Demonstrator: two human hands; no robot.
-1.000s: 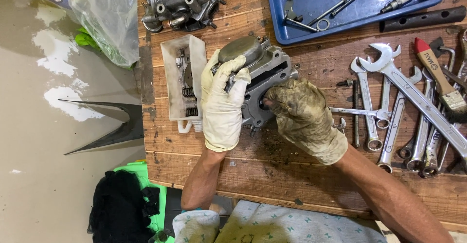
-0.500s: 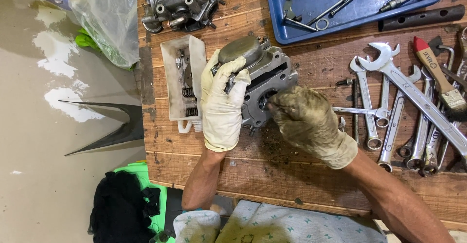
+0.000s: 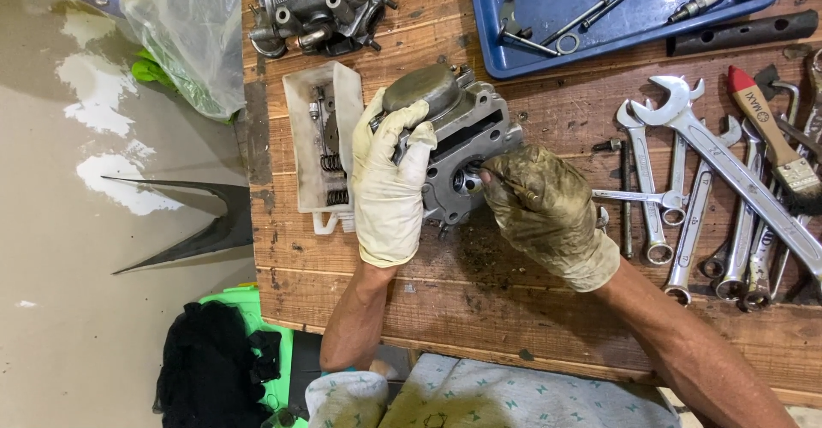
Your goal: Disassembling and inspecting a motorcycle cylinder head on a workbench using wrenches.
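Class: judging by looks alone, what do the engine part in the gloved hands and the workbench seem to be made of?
Grey engine cylinder head: apparently cast metal, probably aluminium, with a dull matte grey surface and grime. Brown plank workbench: wood, unfinished, with visible grain, board seams and dark oily stains.

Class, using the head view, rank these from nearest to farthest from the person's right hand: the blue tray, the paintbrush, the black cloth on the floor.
Measured from the right hand:
1. Blue tray, up the bench, right of centre.
2. Paintbrush, far right, among the spanners.
3. Black cloth, on the floor, lower left, off the bench.
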